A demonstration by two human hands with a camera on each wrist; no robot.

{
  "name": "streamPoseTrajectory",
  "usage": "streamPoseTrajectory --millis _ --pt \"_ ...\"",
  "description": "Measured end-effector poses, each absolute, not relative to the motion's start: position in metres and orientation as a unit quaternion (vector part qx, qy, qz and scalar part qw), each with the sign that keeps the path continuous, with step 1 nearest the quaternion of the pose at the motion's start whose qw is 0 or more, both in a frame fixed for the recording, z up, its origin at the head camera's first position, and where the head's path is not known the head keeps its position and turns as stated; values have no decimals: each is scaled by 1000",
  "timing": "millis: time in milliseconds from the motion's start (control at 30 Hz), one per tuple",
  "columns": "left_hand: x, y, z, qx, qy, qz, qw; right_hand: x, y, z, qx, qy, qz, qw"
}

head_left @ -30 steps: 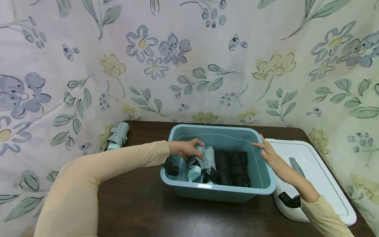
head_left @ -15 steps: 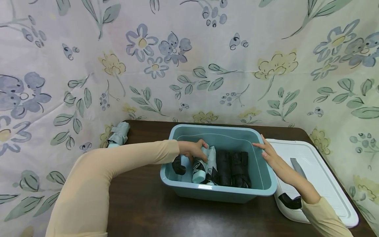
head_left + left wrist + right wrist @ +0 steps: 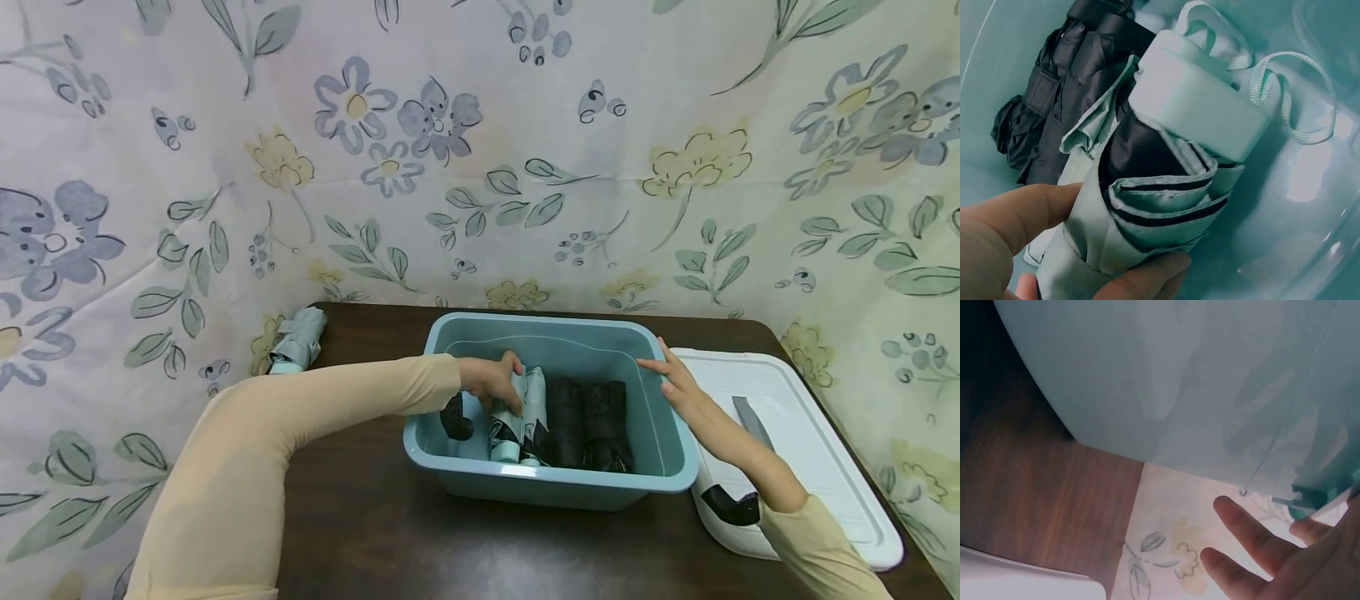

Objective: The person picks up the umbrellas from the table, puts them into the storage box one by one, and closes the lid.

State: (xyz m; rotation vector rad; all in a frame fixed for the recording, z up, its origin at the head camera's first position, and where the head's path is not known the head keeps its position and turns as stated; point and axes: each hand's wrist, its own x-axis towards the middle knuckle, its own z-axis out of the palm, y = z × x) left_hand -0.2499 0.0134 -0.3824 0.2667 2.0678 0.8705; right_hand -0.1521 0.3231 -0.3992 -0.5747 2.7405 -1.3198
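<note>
The left hand (image 3: 489,381) pinches the canopy of a folded pale green umbrella (image 3: 506,451) between thumb and fingers, inside the blue-green bin (image 3: 525,485), left of centre. A second pale green umbrella (image 3: 535,408) and two black folded umbrellas (image 3: 606,421) lie to its right. The right hand (image 3: 681,390), fingers spread, is positioned at the bin's right rim.

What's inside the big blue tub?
Two pale umbrellas and two black umbrellas, all folded, side by side. The left hand holds the end pale one, covering part of it. The tub's floor beneath them is hidden.
</note>
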Motion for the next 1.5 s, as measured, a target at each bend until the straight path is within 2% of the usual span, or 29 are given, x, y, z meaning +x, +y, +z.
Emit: streamPoseTrajectory --millis 400,867,1500 --pt "-254 14 -386 112 832 317 441 -155 323 -403 -189 884 -426 11" --pt "-257 12 -382 97 808 320 484 -154 322 -402 -194 883 -427 15" --pt "-261 -13 -346 175 768 342 512 -154 323 -401 -191 882 -430 19"
